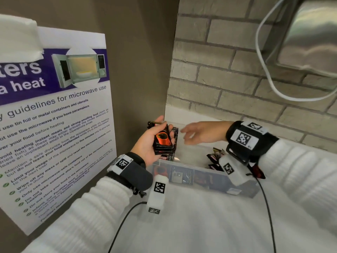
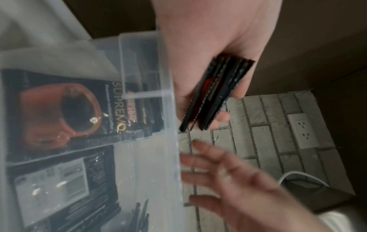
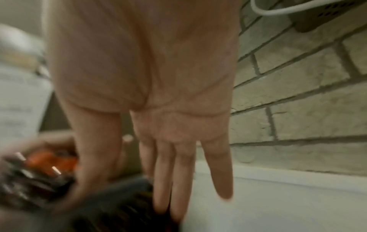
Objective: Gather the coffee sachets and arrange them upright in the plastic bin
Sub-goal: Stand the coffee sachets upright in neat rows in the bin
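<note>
While my left hand (image 1: 148, 143) grips a stack of coffee sachets (image 1: 163, 140) over the plastic bin (image 1: 189, 166) at its 9 o'clock end, my right hand (image 1: 201, 132) reaches in from 3 o'clock, fingers straight and holding nothing. I judge this the gathering step; next I'd square the stack and stand it beside those already in the bin.

From the left wrist, the stack shows edge-on, and a Supremo sachet (image 2: 59, 113) leans on the bin wall.

From the right wrist, blur hides nearly everything beyond my open palm; how many sachets stand upright, I cannot tell.
</note>
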